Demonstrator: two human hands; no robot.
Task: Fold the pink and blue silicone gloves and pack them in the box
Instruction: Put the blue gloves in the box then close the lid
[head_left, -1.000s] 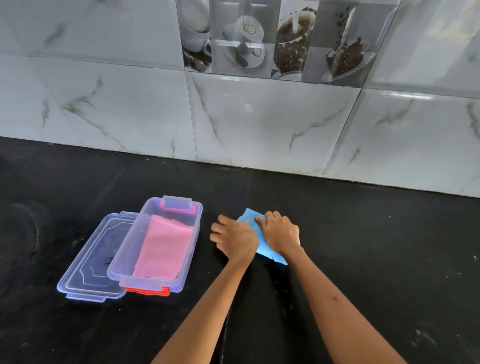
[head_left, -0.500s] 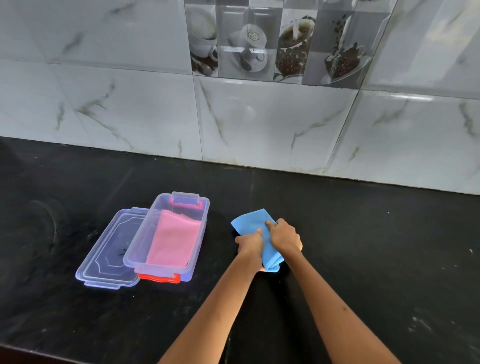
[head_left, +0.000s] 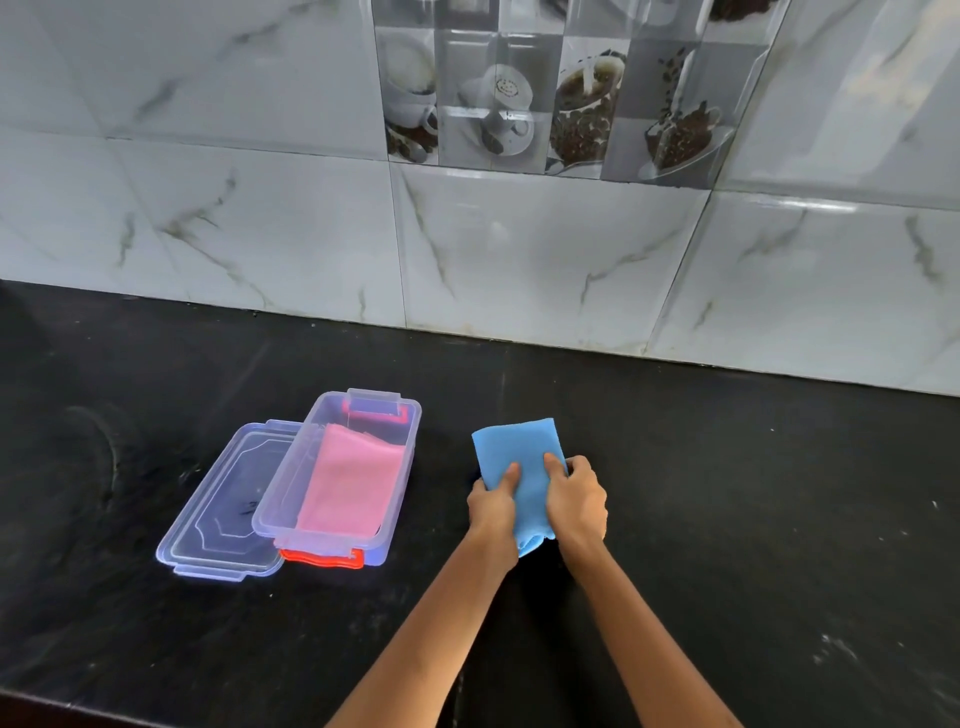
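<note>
Fingers first: both thumbs lie on top of the blue glove (head_left: 522, 457), and the other fingers of each hand curl under or around its near edges, so the folded piece is pinched from both sides. The left hand (head_left: 491, 506) grips the near-left edge, its thumb (head_left: 510, 475) pointing away from the person across the blue surface. The right hand (head_left: 576, 501) grips the near-right edge, thumb (head_left: 553, 465) likewise on top, with its knuckles bunched just to the right of the fabric. The two thumbs sit close together with a strip of blue showing between them.

Beyond the fingertips the glove spreads out as a flat, roughly square fold; its near end, below the palms, hangs a little crumpled (whether the far part rests on the black counter (head_left: 727, 519) or is raised just off it, I cannot tell).

Well off to the left of the left hand stands the clear box (head_left: 400, 467), open, with red latches at its near and far ends. The pink glove (head_left: 348, 488) lies folded inside it, covering most of the floor. The clear lid (head_left: 228, 509) lies flat on the counter, touching the box's left side. Past everything rises the marble-patterned tiled wall (head_left: 260, 223), with a band of coffee-cup tiles (head_left: 550, 104) higher up.
</note>
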